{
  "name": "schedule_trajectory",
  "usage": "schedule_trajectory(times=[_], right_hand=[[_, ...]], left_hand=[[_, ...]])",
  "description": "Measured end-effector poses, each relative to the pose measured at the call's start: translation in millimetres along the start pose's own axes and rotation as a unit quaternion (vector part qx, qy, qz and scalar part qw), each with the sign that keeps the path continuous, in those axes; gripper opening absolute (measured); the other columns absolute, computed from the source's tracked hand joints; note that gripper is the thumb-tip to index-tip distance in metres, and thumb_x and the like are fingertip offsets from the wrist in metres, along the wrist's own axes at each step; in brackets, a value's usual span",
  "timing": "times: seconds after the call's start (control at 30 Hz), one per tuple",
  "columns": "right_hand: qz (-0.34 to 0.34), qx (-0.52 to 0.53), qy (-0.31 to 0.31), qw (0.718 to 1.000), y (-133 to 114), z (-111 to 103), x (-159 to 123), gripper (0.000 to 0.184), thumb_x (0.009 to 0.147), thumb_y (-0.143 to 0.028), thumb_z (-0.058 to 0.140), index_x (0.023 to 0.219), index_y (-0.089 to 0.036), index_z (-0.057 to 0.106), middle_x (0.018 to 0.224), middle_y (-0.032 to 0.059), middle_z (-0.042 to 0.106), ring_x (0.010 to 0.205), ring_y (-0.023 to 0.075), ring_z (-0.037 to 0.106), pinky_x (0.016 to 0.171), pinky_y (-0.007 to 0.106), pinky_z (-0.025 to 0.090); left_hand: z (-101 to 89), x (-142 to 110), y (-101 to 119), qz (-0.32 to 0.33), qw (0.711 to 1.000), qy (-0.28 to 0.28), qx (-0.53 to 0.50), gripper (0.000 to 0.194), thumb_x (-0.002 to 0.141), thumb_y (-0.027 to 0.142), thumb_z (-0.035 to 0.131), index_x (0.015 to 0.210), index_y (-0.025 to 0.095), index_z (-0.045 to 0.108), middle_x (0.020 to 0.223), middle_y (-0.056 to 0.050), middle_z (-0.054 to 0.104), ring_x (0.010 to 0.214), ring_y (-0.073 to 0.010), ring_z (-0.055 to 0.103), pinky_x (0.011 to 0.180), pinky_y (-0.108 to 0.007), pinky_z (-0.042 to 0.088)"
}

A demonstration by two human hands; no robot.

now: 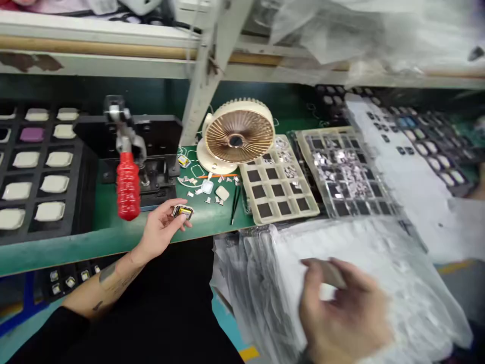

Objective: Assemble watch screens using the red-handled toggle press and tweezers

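Observation:
Over the front edge of the green bench, my left hand (161,227) is closed on a small rounded case (183,210) with a dark rim and yellow inside. Blurred by motion, my right hand (344,308) pinches a flat greyish piece (329,273) between thumb and fingers; its exact kind does not show. Beneath that hand lies a stack of clear plastic bags (280,268). A toggle clamp with a red handle (128,187) stands left of my left hand. Small loose parts (208,199) and black tweezers (235,203) lie to that hand's right.
A beige fan (238,136) stands mid-bench. Compartment boxes (261,217) with shiny small parts sit to its right. Black foam trays (45,167) of white cases are at left. A shelf post (200,76) rises behind. At the right edge, part of another person's arm (479,189) shows.

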State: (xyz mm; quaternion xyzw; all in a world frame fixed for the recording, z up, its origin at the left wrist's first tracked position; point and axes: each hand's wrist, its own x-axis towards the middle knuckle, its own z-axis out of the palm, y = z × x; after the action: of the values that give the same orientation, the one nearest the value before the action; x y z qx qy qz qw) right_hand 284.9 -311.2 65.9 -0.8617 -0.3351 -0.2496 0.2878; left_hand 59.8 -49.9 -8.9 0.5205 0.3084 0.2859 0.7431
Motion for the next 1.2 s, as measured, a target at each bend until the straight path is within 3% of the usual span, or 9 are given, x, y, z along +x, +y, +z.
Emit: schedule_trajectory(times=[0.1, 0.2, 0.37, 0.53, 0.73, 0.87, 0.93, 1.03, 1.2], right_hand=[[0.022, 0.186, -0.128, 0.974, -78.5, 49.6, -32.7, 0.031, 0.102, -0.033, 0.078, 0.13, -0.024, 0.073, 0.108, 0.0078, 0.079, 0.082, 0.0193, 0.074, 0.073, 0.035, 0.06], [-0.021, 0.373, -0.263, 0.89, -139.0, 96.4, -43.4, 0.018, 0.109, -0.02, 0.063, 0.121, -0.024, 0.077, 0.106, 0.0057, 0.078, 0.095, 0.0195, 0.076, 0.084, 0.035, 0.064], [-0.014, 0.532, -0.312, 0.787, -197.8, 133.0, -43.5, 0.019, 0.106, -0.017, 0.067, 0.119, -0.025, 0.079, 0.128, 0.0106, 0.074, 0.109, 0.0236, 0.078, 0.092, 0.042, 0.069], [-0.137, 0.522, -0.367, 0.758, -211.9, 146.1, -37.4, 0.029, 0.102, -0.014, 0.073, 0.127, -0.028, 0.079, 0.132, 0.0104, 0.075, 0.123, 0.0271, 0.076, 0.106, 0.049, 0.068], [-0.219, 0.481, -0.299, 0.795, -208.7, 161.8, -21.6, 0.043, 0.099, -0.011, 0.075, 0.138, -0.03, 0.075, 0.133, 0.0094, 0.078, 0.125, 0.0302, 0.074, 0.109, 0.059, 0.064], [-0.261, 0.466, -0.321, 0.782, -209.4, 166.2, -20.1, 0.044, 0.101, -0.011, 0.074, 0.139, -0.034, 0.075, 0.135, 0.007, 0.078, 0.131, 0.0306, 0.069, 0.114, 0.062, 0.059], [-0.232, 0.47, -0.339, 0.782, -210.4, 165.2, -22.8, 0.042, 0.102, -0.014, 0.073, 0.139, -0.034, 0.074, 0.143, 0.0082, 0.074, 0.137, 0.0311, 0.067, 0.118, 0.062, 0.057], [-0.103, 0.503, -0.364, 0.777, -210.8, 164.8, -27.6, 0.041, 0.104, -0.024, 0.073, 0.145, -0.031, 0.07, 0.149, 0.0118, 0.069, 0.136, 0.0305, 0.069, 0.115, 0.057, 0.06], [-0.023, 0.56, -0.383, 0.734, -209.1, 170.6, -36.7, 0.016, 0.107, -0.035, 0.07, 0.114, -0.025, 0.079, 0.116, 0.0084, 0.079, 0.11, 0.0242, 0.077, 0.099, 0.042, 0.065]], left_hand=[[-11.8, -6.8, 1.8, 0.002, 1.0, 0.011, -0.016, 0.042, 0.101, 0.038, 0.081, 0.136, 0.017, 0.07, 0.103, -0.009, 0.083, 0.081, -0.0203, 0.082, 0.072, -0.03, 0.065], [-26.9, -13.7, 4.7, 0.001, 0.999, 0.034, -0.013, 0.043, 0.102, 0.038, 0.08, 0.137, 0.017, 0.071, 0.106, -0.01, 0.084, 0.086, -0.0222, 0.084, 0.073, -0.03, 0.067], [-51.3, -29.4, 7.7, 0.028, 0.994, 0.106, -0.012, 0.047, 0.1, 0.034, 0.081, 0.143, 0.016, 0.072, 0.116, -0.012, 0.085, 0.093, -0.0212, 0.082, 0.081, -0.028, 0.066], [-63.2, -42.4, 11.2, 0.044, 0.987, 0.157, -0.005, 0.053, 0.096, 0.026, 0.083, 0.147, 0.016, 0.071, 0.118, -0.012, 0.085, 0.101, -0.0227, 0.082, 0.088, -0.03, 0.066], [-68.7, -49.4, 18.0, 0.044, 0.988, 0.123, -0.078, 0.051, 0.103, 0.027, 0.076, 0.152, 0.016, 0.067, 0.129, -0.016, 0.082, 0.102, -0.0236, 0.083, 0.088, -0.032, 0.069], [-67.9, -48.1, 20.1, 0.069, 0.985, 0.114, -0.106, 0.046, 0.105, 0.031, 0.076, 0.148, 0.016, 0.071, 0.129, -0.015, 0.083, 0.1, -0.0223, 0.083, 0.087, -0.032, 0.071], [-66.8, -46.1, 20.7, 0.07, 0.983, 0.137, -0.099, 0.038, 0.105, 0.032, 0.075, 0.14, 0.016, 0.076, 0.121, -0.013, 0.085, 0.095, -0.021, 0.083, 0.083, -0.03, 0.071], [-66.2, -44.2, 21.6, 0.081, 0.984, 0.141, -0.074, 0.034, 0.106, 0.031, 0.075, 0.137, 0.017, 0.077, 0.116, -0.011, 0.086, 0.093, -0.0205, 0.084, 0.084, -0.03, 0.071], [-65.4, -45.3, 16.5, 0.101, 0.989, 0.103, 0.028, 0.031, 0.107, 0.029, 0.072, 0.136, 0.019, 0.08, 0.123, -0.011, 0.086, 0.087, -0.0193, 0.084, 0.085, -0.03, 0.071]])
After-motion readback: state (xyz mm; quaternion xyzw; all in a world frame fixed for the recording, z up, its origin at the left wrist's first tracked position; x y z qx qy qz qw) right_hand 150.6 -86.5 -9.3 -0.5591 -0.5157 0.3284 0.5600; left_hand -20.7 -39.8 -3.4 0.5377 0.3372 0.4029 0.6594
